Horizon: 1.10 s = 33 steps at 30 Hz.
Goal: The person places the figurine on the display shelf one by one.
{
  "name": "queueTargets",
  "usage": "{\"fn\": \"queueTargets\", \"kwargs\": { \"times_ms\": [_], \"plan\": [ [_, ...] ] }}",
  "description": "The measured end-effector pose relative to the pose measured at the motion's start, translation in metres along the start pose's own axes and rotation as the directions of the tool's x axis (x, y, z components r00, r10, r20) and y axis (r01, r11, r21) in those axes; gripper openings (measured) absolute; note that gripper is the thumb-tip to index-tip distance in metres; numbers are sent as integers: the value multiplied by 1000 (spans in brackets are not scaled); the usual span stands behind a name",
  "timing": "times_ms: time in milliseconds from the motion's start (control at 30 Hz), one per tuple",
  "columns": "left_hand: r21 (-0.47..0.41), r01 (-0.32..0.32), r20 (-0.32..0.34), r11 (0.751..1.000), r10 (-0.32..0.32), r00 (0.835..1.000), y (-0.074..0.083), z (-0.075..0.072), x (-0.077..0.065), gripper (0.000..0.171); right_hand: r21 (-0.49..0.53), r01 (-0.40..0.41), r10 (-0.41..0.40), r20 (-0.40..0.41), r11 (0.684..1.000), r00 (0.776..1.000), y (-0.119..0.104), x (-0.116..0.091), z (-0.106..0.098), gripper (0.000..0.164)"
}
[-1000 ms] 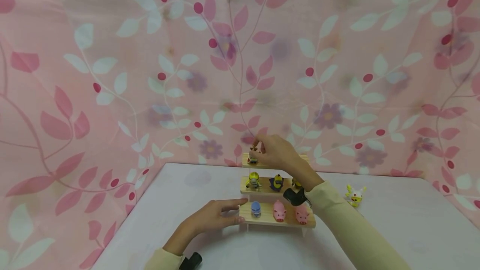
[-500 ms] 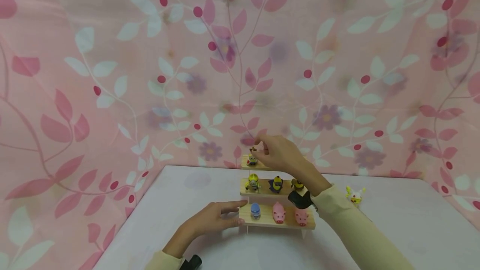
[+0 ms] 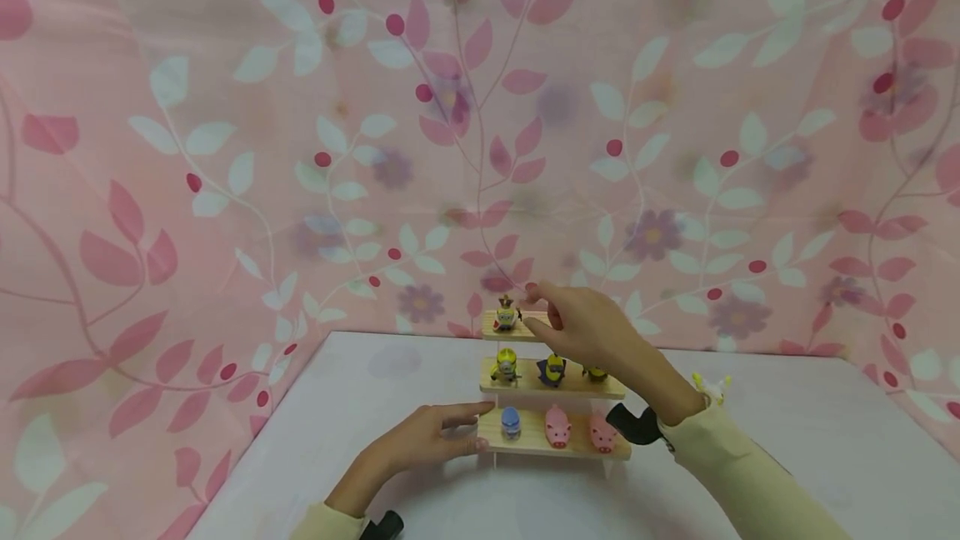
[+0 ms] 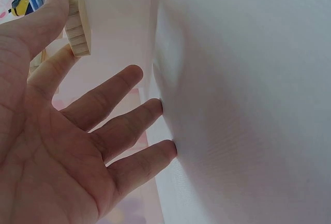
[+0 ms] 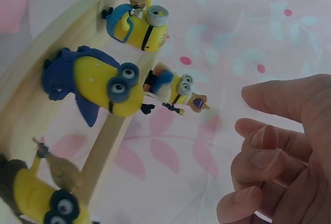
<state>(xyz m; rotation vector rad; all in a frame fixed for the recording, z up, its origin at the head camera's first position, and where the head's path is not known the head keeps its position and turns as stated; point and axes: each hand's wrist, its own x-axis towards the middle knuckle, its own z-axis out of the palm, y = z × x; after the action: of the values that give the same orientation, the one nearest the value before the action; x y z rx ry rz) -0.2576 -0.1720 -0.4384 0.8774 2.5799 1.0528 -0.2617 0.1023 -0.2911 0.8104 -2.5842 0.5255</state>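
My left hand (image 3: pixel 435 440) is at the left end of the bottom board of a three-tier wooden display stand (image 3: pixel 528 440). In the left wrist view its thumb (image 4: pixel 51 9) and index finger touch the board's end, the other fingers spread. A crowned yellow minion figurine (image 3: pixel 506 317) stands upright on the top tier's left end. Just right of it hangs my right hand (image 3: pixel 588 327), loosely bent and holding nothing; a gap shows between the fingers and the crown (image 5: pixel 198 103) in the right wrist view. This hand hides the rest of the top board.
The middle tier carries a yellow-helmeted figurine (image 3: pixel 506 365), a caped minion (image 3: pixel 553 369) and a partly covered minion (image 3: pixel 596 373). Below stand a blue figurine (image 3: pixel 511 422) and two pink pigs (image 3: pixel 557 427). A white-and-yellow figurine (image 3: pixel 712 387) is on the white table (image 3: pixel 337 390), partly behind the right sleeve.
My right hand has let go of the crowned minion figurine and drawn back to the right and slightly down. The figurine stays on the top tier. My left hand has kept its place.
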Motion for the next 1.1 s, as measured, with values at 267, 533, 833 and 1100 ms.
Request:
{"fn": "queueTargets", "kwargs": {
  "times_ms": [267, 533, 833, 1100],
  "plan": [
    [-1, 6, 3, 1000, -6, 1000, 1, -1, 0, 56, -3, 30, -30, -27, 1000, 999, 1, -25, 0, 27],
    [5, 11, 1, 1000, -11, 1000, 0, 0, 1, 55, -49, 31, -34, -73, 998, 997, 4, -44, -6, 28],
    [-1, 2, 0, 1000, -2, 1000, -2, 1, 3, 57, -47, 57, -62, -126, 997, 990, 11, -67, -8, 24],
    [1, 19, 0, 1000, -19, 1000, -1, 0, 1, 58, -127, 20, -39, -149, 992, 988, 21, -82, -8, 26]
  ]
}}
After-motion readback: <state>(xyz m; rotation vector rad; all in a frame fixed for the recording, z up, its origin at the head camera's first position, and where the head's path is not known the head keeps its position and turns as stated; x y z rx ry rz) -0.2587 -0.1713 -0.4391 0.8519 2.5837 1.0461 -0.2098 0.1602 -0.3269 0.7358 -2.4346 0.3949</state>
